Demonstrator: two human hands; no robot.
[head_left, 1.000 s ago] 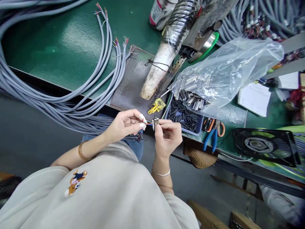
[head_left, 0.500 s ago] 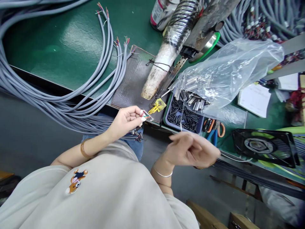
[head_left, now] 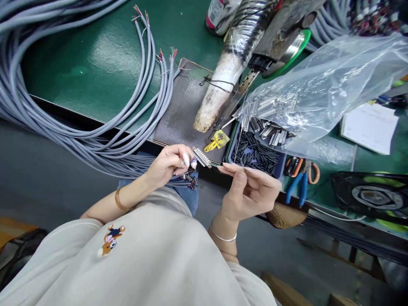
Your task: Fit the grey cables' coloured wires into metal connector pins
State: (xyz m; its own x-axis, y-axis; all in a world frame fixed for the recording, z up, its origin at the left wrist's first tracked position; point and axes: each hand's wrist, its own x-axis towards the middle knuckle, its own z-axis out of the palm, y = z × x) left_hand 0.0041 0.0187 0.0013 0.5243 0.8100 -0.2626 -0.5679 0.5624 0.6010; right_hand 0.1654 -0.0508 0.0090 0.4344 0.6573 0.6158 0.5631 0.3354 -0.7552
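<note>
My left hand (head_left: pixel 168 163) is closed on the end of a grey cable with coloured wires, and a small metal connector (head_left: pixel 201 157) sticks out past its fingertips. My right hand (head_left: pixel 251 189) hovers just right of that connector, fingers stretched out and together, with nothing visible in them. Both hands are in front of the bench edge, over my lap. Several small dark connector ends (head_left: pixel 191 180) hang below my left hand.
A bundle of grey cables (head_left: pixel 95 136) loops over the green bench (head_left: pixel 95 63). A dark plate (head_left: pixel 181 110), a wrapped tool (head_left: pixel 223 85), a yellow clip (head_left: pixel 215 142), a blue tray of black sleeves (head_left: pixel 255 153), a clear bag of metal parts (head_left: pixel 318 93), blue pliers (head_left: pixel 298 185) and a fan (head_left: pixel 372 195) lie behind.
My right hand let go of the connector, swung out to the right, and has come back toward it with flat fingers. The left hand kept the wired connector; the view shifted slightly.
</note>
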